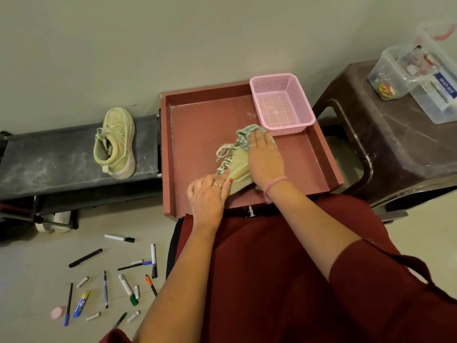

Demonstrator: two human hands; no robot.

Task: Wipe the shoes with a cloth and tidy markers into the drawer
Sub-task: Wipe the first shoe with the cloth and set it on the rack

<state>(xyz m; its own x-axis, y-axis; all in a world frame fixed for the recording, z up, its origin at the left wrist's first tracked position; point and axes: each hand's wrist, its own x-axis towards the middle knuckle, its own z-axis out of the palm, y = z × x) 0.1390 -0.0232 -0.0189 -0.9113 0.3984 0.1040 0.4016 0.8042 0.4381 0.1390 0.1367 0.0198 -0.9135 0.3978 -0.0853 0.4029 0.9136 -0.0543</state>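
Shoes (236, 167) take the centre of this overhead view: 1 beige lace-up sneaker lies inside the open reddish-brown drawer (197, 115), its loose laces (223, 154) spread toward the left, while a person in dark red clothing leans over it. The right hand (264, 159), a pink band at the wrist, lies flat with fingers extended, pressing a grey-green checked cloth (244, 134) against the toe end of the sneaker; the cloth bunches out beyond the fingertips. The left hand (207, 194), wearing a ring, rests palm down at the heel end, fingers loosely curled against the side of the sneaker to steady it rather than closed around it. A pink mesh basket (282, 102) sits in the drawer's far right corner, just beside the cloth. The second sneaker (115, 142) of the pair lies well apart on a dusty dark rack shelf (49, 159) to the left of the drawer, opening toward the camera. Markers (126, 288) and pens lie scattered on the pale floor at lower left, none in the drawer, among them a black-capped white marker (120, 238), a green-capped one and an orange-tipped pen (150, 284); a small pink round object (57, 313) and a blue-and-yellow tube (82, 304) lie with them. At right, a dark brown plastic stool (395, 144) holds clear plastic boxes (408, 73) with small items inside.
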